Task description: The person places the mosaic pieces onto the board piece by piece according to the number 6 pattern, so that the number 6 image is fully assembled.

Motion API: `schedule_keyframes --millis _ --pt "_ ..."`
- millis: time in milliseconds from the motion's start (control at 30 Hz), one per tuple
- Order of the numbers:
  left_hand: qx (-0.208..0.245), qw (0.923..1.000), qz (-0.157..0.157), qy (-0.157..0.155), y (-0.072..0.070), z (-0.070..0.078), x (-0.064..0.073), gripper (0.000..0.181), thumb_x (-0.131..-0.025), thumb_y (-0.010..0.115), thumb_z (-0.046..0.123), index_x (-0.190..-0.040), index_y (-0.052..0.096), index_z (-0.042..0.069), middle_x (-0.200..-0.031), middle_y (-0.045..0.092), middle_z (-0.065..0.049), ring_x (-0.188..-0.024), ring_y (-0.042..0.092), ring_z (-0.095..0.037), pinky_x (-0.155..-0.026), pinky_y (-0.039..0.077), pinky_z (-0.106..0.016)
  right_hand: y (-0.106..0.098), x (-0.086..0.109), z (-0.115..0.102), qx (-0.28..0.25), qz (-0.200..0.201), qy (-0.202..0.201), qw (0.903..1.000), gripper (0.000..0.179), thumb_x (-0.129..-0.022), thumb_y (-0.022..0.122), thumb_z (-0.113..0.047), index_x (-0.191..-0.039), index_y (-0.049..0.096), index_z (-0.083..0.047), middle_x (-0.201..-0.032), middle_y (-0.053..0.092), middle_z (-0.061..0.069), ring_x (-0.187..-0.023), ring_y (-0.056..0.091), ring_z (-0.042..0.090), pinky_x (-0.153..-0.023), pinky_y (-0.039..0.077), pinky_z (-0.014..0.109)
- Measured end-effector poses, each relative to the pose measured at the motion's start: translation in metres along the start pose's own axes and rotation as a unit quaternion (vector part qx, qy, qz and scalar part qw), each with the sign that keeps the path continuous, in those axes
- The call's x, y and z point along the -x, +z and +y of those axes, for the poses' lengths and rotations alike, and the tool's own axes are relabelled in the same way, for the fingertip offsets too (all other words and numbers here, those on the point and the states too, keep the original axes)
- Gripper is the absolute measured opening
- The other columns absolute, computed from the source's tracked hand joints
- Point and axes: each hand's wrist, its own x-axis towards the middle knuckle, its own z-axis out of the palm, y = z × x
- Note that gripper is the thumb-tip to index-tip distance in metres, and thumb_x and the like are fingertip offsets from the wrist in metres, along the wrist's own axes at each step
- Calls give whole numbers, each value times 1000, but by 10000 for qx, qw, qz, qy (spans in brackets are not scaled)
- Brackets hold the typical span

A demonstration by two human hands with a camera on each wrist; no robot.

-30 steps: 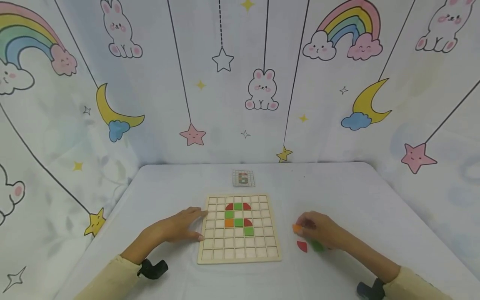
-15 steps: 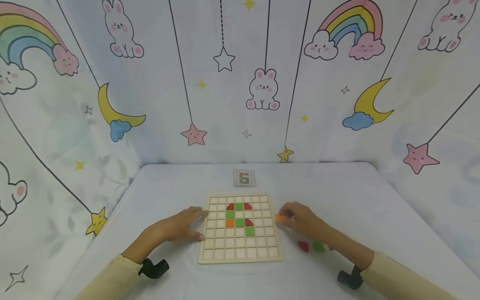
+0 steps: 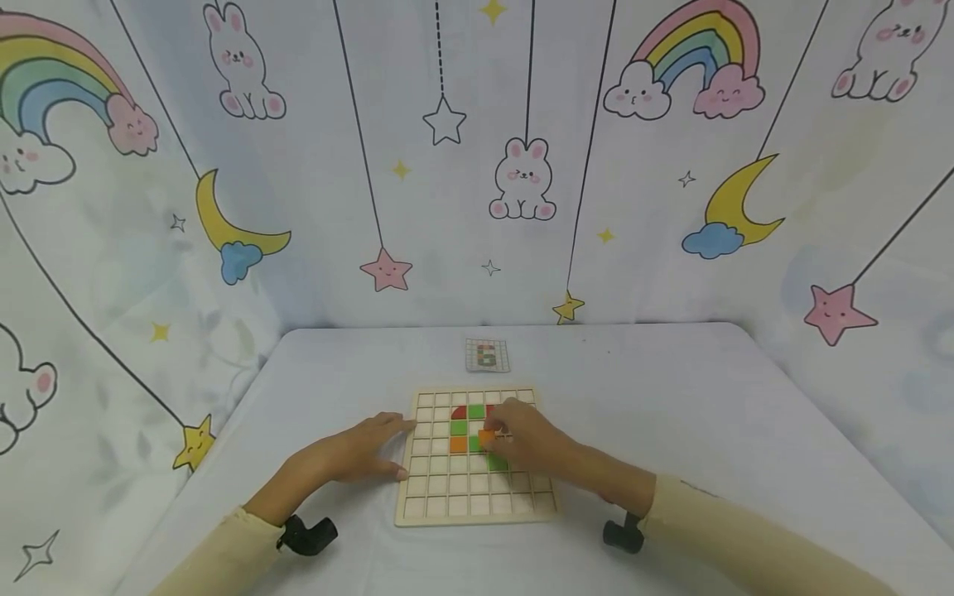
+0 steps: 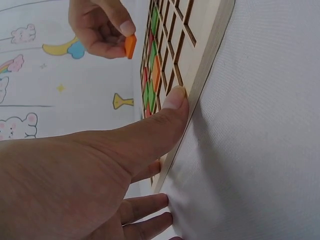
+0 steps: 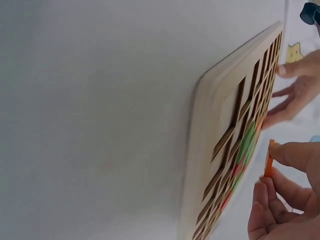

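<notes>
My right hand [image 3: 535, 440] pinches an orange square tile [image 4: 130, 46] between thumb and fingertips. It holds the tile above the wooden grid board [image 3: 436, 507], apart from the surface in both wrist views. On the board lie red quarter-round tiles [image 3: 459, 412], green square tiles [image 3: 458, 428] and another orange square tile [image 3: 458, 444]. The right hand partly covers some of them in the head view. My left hand [image 3: 352, 453] rests at the board's left edge. Its thumb [image 4: 175, 100] touches the rim, and its fingers extend along the side.
Behind the board lies a small card [image 3: 487, 355] printed with a coloured grid figure. White cloth covers the table [image 3: 335, 364]. A cartoon-patterned curtain [image 3: 313, 165] hangs around its back and sides. The right sleeve [image 3: 715, 530] crosses the table's front right.
My right hand has carried the orange tile leftward from beside the loose tiles to above the board's middle. Those loose tiles are now hidden behind the right arm. The left hand stays put.
</notes>
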Motion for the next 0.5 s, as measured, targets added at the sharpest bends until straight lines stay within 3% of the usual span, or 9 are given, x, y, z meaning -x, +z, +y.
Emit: schedule_keyframes --millis 133,367,500 --pt "-9 10000 -16 -10 0 0 0 83 -93 80 43 -160 44 9 -164 38 -23 -153 36 -44 -122 36 -63 9 -9 -11 159 -30 -439 9989 18 -95 79 -9 -109 72 -1 -103 67 6 -89 58 15 -78 56 27" --pt "64 10000 12 7 -1 -1 2 82 -94 80 41 -160 44 9 -164 38 -24 -153 36 -45 -122 35 -63 21 -15 -25 241 -376 36 9990 25 -97 79 -24 -115 72 -8 -112 68 -3 -103 58 10 -93 56 28" --pt "46 10000 37 48 -1 -1 3 82 -94 80 41 -160 44 8 -164 39 -24 -153 37 -45 -122 36 -63 26 -15 -30 401 -350 61 9986 22 -95 81 -21 -112 73 -9 -108 69 -4 -101 60 10 -91 57 27"
